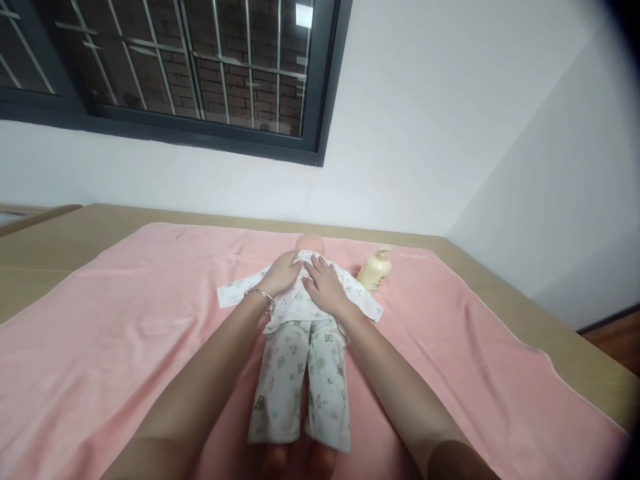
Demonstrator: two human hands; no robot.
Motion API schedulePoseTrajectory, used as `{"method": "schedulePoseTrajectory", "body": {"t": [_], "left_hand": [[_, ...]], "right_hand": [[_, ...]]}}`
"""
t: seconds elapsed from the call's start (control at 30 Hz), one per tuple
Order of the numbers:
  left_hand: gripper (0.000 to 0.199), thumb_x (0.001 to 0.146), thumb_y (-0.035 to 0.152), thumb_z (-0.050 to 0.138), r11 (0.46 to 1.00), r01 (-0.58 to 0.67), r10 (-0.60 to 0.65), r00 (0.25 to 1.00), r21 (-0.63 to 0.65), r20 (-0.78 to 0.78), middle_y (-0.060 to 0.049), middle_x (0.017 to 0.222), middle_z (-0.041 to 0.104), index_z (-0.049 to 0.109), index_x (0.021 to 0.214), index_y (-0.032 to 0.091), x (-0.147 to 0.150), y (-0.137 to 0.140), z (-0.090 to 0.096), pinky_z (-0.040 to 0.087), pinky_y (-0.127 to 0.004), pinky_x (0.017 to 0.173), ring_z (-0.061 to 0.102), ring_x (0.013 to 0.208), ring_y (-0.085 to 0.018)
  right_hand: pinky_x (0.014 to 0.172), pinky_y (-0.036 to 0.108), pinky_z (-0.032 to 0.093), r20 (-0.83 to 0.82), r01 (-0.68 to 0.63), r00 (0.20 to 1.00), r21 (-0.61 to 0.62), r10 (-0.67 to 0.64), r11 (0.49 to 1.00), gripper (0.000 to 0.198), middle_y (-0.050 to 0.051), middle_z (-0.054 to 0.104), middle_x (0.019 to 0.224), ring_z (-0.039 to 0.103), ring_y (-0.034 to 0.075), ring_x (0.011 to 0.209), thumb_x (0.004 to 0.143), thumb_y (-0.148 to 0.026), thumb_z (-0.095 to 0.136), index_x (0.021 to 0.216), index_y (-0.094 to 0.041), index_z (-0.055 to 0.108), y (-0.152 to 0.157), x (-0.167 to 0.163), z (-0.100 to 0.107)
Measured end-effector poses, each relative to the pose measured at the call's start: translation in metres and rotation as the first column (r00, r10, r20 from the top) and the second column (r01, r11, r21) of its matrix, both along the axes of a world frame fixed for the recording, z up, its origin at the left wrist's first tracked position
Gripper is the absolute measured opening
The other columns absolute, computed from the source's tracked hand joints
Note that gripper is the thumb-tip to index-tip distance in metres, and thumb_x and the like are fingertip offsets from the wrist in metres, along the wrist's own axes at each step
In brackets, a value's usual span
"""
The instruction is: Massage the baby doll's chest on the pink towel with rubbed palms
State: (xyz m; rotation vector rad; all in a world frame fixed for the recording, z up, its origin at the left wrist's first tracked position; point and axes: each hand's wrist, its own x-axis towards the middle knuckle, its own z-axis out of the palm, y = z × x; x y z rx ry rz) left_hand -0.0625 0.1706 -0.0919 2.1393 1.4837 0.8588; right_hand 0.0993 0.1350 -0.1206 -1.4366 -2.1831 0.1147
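Note:
A baby doll (pixel 310 243) lies stretched out on a pink cloth, its bald head pointing away from me. It wears a white patterned top (pixel 295 308) with the sleeves spread to both sides, and matching trousers (pixel 283 380). Whether it lies face up or face down I cannot tell. My left hand (pixel 283 272), a silver bangle on its wrist, rests on the upper left of the top. Flat on the upper right of it lies my right hand (pixel 324 287), fingers spread. Neither hand grasps anything. The doll's feet show dimly below the trouser hems.
A cream pump bottle (pixel 375 270) stands on the pink cloth (pixel 150 300), just beyond the doll's right-hand sleeve. Under the cloth is a light wooden table (pixel 580 363), its back edge against a white wall (pixel 400 167). A barred window (pixel 200 73) is above.

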Motion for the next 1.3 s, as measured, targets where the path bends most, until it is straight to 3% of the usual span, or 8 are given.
{"method": "schedulePoseTrajectory", "body": {"t": [0.23,0.37,0.5,0.63,0.73,0.9,1.13,1.3], "left_hand": [[0.043,0.093,0.026,0.04,0.991,-0.123,0.123,0.992,-0.045,-0.011,-0.014,0.14,0.057,0.058,0.129,0.011,-0.006,0.0,0.009,0.038,-0.032,0.11,0.051,0.132,-0.023],[0.025,0.087,0.024,0.047,0.989,-0.151,0.146,0.972,-0.009,-0.186,-0.013,0.112,0.07,0.067,0.098,0.015,-0.003,-0.019,0.03,0.05,-0.031,0.086,0.067,0.1,-0.024],[0.014,0.084,0.024,0.05,0.997,0.031,-0.053,0.933,-0.068,-0.356,-0.006,0.086,0.07,0.063,0.082,0.019,0.004,-0.051,0.053,0.048,-0.029,0.069,0.065,0.079,-0.021],[0.025,0.074,0.031,0.067,0.946,0.266,-0.325,0.776,-0.188,-0.541,-0.01,0.099,0.067,0.063,0.094,0.017,0.02,-0.085,0.054,0.049,-0.03,0.069,0.065,0.085,-0.024],[0.055,0.068,0.034,0.076,0.959,0.245,-0.277,0.7,-0.143,-0.658,-0.019,0.117,0.058,0.058,0.115,0.013,0.037,-0.103,0.037,0.051,-0.035,0.072,0.063,0.097,-0.032],[0.036,0.083,0.014,0.053,0.965,0.262,-0.178,0.663,0.002,-0.727,-0.022,0.111,0.059,0.059,0.118,0.009,0.053,-0.11,0.018,0.052,-0.041,0.071,0.063,0.095,-0.033],[0.022,0.081,0.007,0.048,0.937,0.344,-0.278,0.619,-0.065,-0.735,-0.017,0.094,0.064,0.067,0.09,0.011,0.046,-0.106,0.04,0.05,-0.04,0.072,0.066,0.086,-0.03],[0.016,0.078,0.005,0.049,0.88,0.43,-0.435,0.567,-0.2,-0.699,-0.009,0.075,0.064,0.062,0.077,0.015,0.041,-0.114,0.054,0.043,-0.032,0.056,0.062,0.065,-0.023]], "right_hand": [[0.12,0.051,0.011,0.014,0.047,0.999,0.037,-0.048,0.998,0.054,0.013,0.024,0.161,0.016,0.027,0.15,0.098,-0.039,0.042,0.148,-0.017,0.041,-0.004,-0.003,0.003],[0.119,0.051,0.013,0.015,0.035,0.999,-0.02,-0.035,0.999,0.047,0.012,0.038,0.155,0.027,0.025,0.146,0.099,-0.037,0.04,0.142,-0.019,0.048,-0.003,0.0,0.006],[0.119,0.049,0.017,-0.05,0.066,0.997,-0.013,-0.067,0.998,0.05,0.013,0.034,0.157,0.026,0.026,0.147,0.098,-0.036,0.042,0.144,-0.017,0.046,-0.001,0.005,0.008],[0.119,0.045,0.019,-0.001,-0.018,1.0,-0.096,0.018,0.995,0.051,0.014,0.033,0.157,0.026,0.027,0.147,0.098,-0.032,0.042,0.145,-0.014,0.045,0.001,0.011,0.011],[0.117,0.038,0.028,-0.069,0.0,0.998,-0.102,-0.007,0.995,0.048,0.012,0.044,0.151,0.038,0.023,0.142,0.097,-0.031,0.042,0.141,-0.015,0.051,0.001,0.021,0.019],[0.111,0.035,0.037,-0.164,0.074,0.982,-0.098,-0.089,0.992,0.048,0.007,0.049,0.148,0.049,0.022,0.133,0.095,-0.03,0.042,0.14,-0.018,0.052,-0.005,0.036,0.037],[0.114,0.038,0.036,-0.185,0.095,0.977,-0.087,-0.11,0.992,0.052,0.006,0.045,0.151,0.045,0.024,0.137,0.095,-0.032,0.041,0.144,-0.018,0.047,-0.008,0.044,0.045],[0.114,0.039,0.036,-0.197,0.121,0.97,-0.104,-0.139,0.987,0.052,0.004,0.045,0.151,0.043,0.024,0.138,0.095,-0.031,0.042,0.146,-0.021,0.045,-0.012,0.048,0.053]]}}
